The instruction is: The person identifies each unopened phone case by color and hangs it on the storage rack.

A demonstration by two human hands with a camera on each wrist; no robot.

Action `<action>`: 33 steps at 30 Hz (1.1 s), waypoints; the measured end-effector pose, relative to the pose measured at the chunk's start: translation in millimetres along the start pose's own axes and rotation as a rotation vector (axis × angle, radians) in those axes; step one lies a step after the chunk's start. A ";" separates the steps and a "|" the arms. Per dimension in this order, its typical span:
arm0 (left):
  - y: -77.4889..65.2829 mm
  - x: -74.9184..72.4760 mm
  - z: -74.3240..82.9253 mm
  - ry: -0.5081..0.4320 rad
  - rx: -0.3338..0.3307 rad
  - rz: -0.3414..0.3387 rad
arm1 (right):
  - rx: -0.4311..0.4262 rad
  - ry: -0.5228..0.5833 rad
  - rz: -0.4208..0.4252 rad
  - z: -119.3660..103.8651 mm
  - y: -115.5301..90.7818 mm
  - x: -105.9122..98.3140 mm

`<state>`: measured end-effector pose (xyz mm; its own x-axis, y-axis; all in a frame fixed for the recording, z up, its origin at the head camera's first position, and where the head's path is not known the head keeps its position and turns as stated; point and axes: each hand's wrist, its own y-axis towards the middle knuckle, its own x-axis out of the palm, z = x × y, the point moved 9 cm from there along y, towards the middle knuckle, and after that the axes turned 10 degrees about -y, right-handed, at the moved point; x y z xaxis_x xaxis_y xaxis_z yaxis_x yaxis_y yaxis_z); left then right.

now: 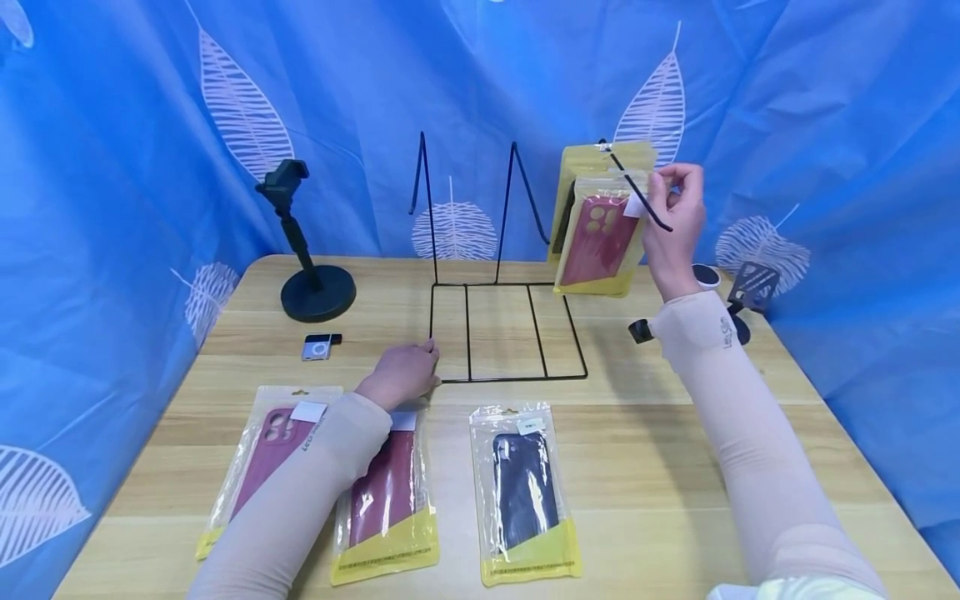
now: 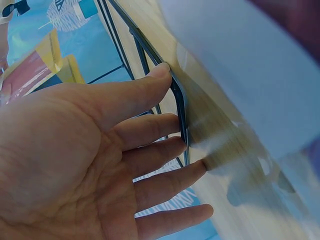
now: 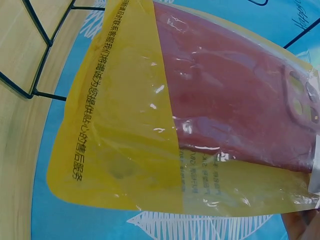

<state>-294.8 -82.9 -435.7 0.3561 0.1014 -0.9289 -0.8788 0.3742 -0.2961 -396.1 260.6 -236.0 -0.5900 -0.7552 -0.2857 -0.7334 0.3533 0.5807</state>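
Observation:
My right hand (image 1: 677, 221) pinches the top edge of a clear-and-yellow bag holding a dark pink phone case (image 1: 600, 237). The bag hangs upright by the right prong of the black wire display rack (image 1: 498, 381), in front of another yellow bag (image 1: 567, 167) at that prong. In the right wrist view, the pink case (image 3: 225, 95) fills the middle, while most of the hand is out of frame. My left hand (image 1: 401, 372) touches the rack's front left corner; in the left wrist view its fairly straight fingers (image 2: 150, 127) and thumb lie against the wire.
In front of the rack lie a bagged black phone case (image 1: 525, 492) and two bagged pink cases (image 1: 382, 492), partly under my left forearm. A black phone stand (image 1: 317, 292) and a small silver clip device (image 1: 318, 347) are at left. Another stand (image 1: 752, 287) stands behind the right forearm.

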 end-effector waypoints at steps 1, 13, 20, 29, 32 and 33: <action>-0.1 -0.1 -0.1 0.001 -0.002 -0.002 | -0.004 -0.003 0.001 2.7 2.2 0.8; 0.2 2.1 -0.1 -0.004 -0.009 0.003 | -0.025 -0.158 0.033 8.4 12.5 7.8; -0.1 1.8 0.3 0.003 -0.008 -0.003 | -0.029 -0.174 0.031 8.6 17.1 13.0; -0.9 3.7 -1.3 0.002 -0.008 -0.010 | 0.001 -0.208 0.014 13.8 20.2 20.8; -0.3 2.6 -1.2 0.003 -0.006 0.001 | 0.019 -0.207 0.015 15.1 21.6 21.9; -0.2 2.1 -1.0 0.002 -0.005 0.005 | 0.025 -0.205 0.015 15.5 21.8 22.2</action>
<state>-294.2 -83.7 -437.9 0.3514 0.1009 -0.9308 -0.8820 0.3691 -0.2930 -430.5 260.1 -241.5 -0.6555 -0.6224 -0.4277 -0.7307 0.3794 0.5676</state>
